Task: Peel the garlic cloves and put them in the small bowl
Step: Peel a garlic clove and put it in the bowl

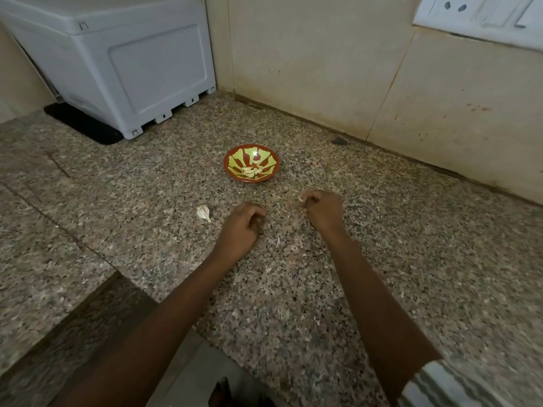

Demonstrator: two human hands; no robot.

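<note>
A small red bowl (232, 171) with green markings sits on the granite counter and holds several peeled garlic cloves (251, 171). An unpeeled garlic clove (203, 213) lies on the counter to the left of my left hand (242, 227). That hand rests on the counter with its fingers curled; I cannot see anything in it. My right hand (321, 211) hovers just in front of the bowl with its fingers curled, and a pale bit of garlic (301, 198) shows at its fingertips. A scrap of garlic skin (278, 240) lies between my hands.
A white plastic appliance (117, 60) on a black mat (85, 124) stands at the back left. A tiled wall (323, 60) closes the back and right, with a switch panel (482, 16) at the top right. The granite counter (293, 304) ends at a front edge near me.
</note>
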